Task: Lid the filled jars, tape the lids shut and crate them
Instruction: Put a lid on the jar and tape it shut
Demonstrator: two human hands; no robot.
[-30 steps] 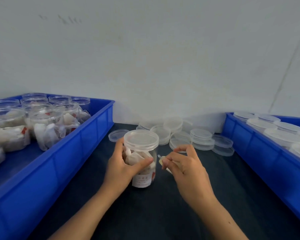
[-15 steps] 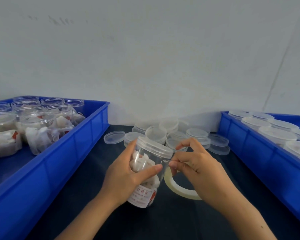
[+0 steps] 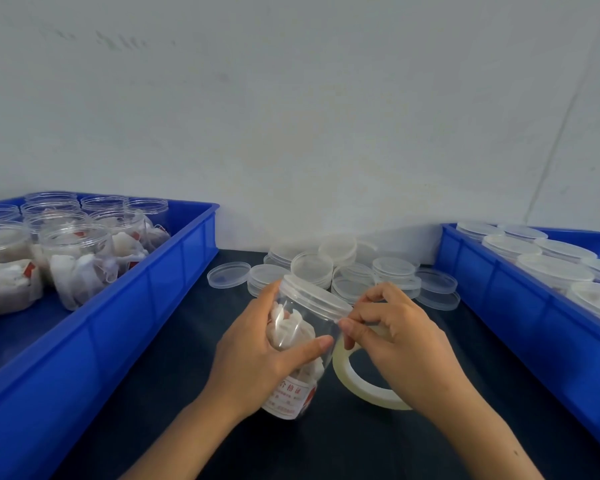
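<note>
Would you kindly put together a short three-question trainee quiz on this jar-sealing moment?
1. True or false: the jar held by the left hand already has its lid on.
2. What does the right hand press at the lid's edge: A tape, B a label, C a sachet?
3. Which crate holds unlidded jars?

Key: 1 true. 2 A, from the tape roll. 3 The left crate; the right crate holds lidded jars.

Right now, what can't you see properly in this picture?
Head view only:
- Tape roll: its far side is behind the right hand.
- Jar: the left hand covers part of it; its label is too small to read.
- Both blue crates run off the picture's edges.
</note>
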